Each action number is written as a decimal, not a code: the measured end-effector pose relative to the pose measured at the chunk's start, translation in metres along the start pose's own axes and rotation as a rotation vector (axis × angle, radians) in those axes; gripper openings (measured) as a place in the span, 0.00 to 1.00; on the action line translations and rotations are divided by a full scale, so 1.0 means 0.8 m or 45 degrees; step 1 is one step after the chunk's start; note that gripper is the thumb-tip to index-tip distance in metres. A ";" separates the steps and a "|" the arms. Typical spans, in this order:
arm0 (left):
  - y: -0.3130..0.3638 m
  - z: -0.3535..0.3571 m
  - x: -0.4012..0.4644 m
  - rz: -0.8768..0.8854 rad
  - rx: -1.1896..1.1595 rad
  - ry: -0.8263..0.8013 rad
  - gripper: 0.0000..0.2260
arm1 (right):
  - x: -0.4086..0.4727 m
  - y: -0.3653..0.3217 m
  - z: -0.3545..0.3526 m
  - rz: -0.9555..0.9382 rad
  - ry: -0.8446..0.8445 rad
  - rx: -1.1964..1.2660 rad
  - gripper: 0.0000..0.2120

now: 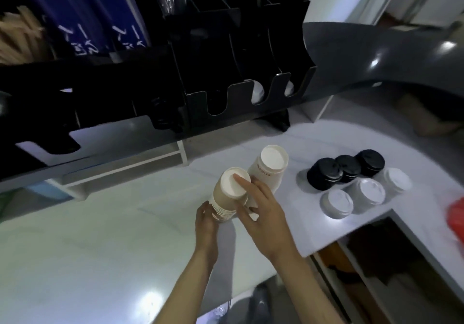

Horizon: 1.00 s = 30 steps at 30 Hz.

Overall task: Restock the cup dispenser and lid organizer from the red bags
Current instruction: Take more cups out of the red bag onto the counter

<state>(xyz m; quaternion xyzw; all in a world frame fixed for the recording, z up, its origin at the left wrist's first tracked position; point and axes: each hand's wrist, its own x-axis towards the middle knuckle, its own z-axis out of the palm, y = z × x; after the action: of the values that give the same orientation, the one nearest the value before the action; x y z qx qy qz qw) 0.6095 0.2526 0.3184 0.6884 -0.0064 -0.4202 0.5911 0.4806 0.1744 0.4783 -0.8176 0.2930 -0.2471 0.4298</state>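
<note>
A stack of tan paper cups (227, 195) stands upside down on the white counter (100, 236). My left hand (207, 219) holds its lower rims from the left. My right hand (261, 205) grips it from the right, with one finger on the top cup's base. A second, taller cup stack (270, 167) stands just behind. To the right are stacks of black lids (345, 169) and white lids (364, 193). The black cup dispenser and lid organizer (238, 72) stands on the shelf above, with white lids in its two right slots.
A red bag (455, 218) shows at the right edge. Wooden stirrers (17, 37) and blue packages (88, 17) fill the organizer's left side. A grey curved counter (376, 55) runs to the right. Open cabinet space (376, 273) lies below the counter edge.
</note>
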 end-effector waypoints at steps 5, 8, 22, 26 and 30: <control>0.041 -0.011 -0.023 -0.102 0.026 -0.109 0.15 | -0.001 -0.016 0.012 0.107 -0.073 -0.167 0.36; 0.059 -0.020 -0.024 -0.210 -0.014 -0.180 0.12 | 0.011 -0.033 0.010 0.180 -0.200 -0.293 0.36; 0.067 -0.028 -0.047 0.109 0.777 -0.203 0.22 | -0.020 -0.021 -0.036 0.170 -0.017 0.054 0.32; 0.069 -0.024 -0.075 0.263 1.195 -0.211 0.21 | -0.078 0.011 -0.087 0.206 0.135 0.058 0.14; 0.060 0.025 -0.129 0.631 1.593 -0.248 0.18 | -0.148 0.063 -0.160 0.375 0.121 -0.092 0.09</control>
<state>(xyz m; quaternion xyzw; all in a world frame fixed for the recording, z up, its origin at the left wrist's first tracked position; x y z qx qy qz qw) 0.5544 0.2746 0.4178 0.8379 -0.4592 -0.2495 0.1572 0.2997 0.1618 0.4830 -0.7680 0.4384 -0.2093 0.4173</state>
